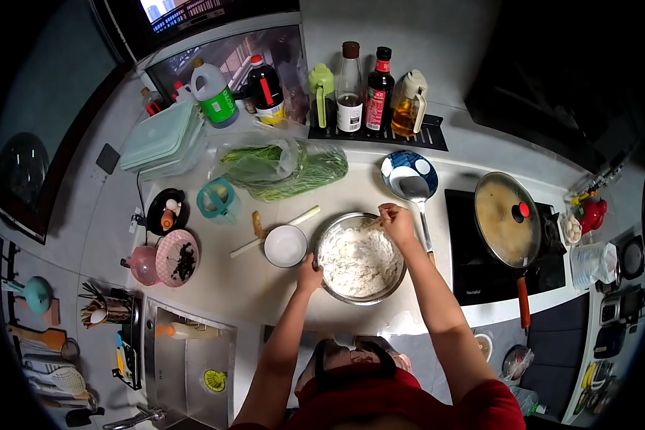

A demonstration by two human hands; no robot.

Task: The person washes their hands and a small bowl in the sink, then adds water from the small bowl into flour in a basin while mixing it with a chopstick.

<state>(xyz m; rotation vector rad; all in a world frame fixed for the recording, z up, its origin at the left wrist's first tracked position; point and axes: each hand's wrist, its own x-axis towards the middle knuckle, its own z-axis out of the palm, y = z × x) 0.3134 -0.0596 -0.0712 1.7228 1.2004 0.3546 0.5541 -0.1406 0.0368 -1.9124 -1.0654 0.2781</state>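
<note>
A metal mixing bowl (360, 299) stands on the counter in front of me, with shaggy, floury dough (355, 259) inside. My left hand (309, 275) grips the bowl's left rim. Over the far right rim, my right hand (397, 222) is closed around thin wooden chopsticks (373, 224), whose tips reach toward the flour. Just left of the metal bowl is a small white bowl (286, 246). A leek or scallion stalk (304, 215) and a piece of ginger (258, 224) lie behind it.
Bagged greens (294, 168) lie at the back. A ladle (416, 190) rests across a blue-patterned bowl (398, 163). To the right, a lidded pan (507, 218) sits on the black cooktop (473, 276). A pink plate (166, 251) with black pieces is left, above the sink (172, 365).
</note>
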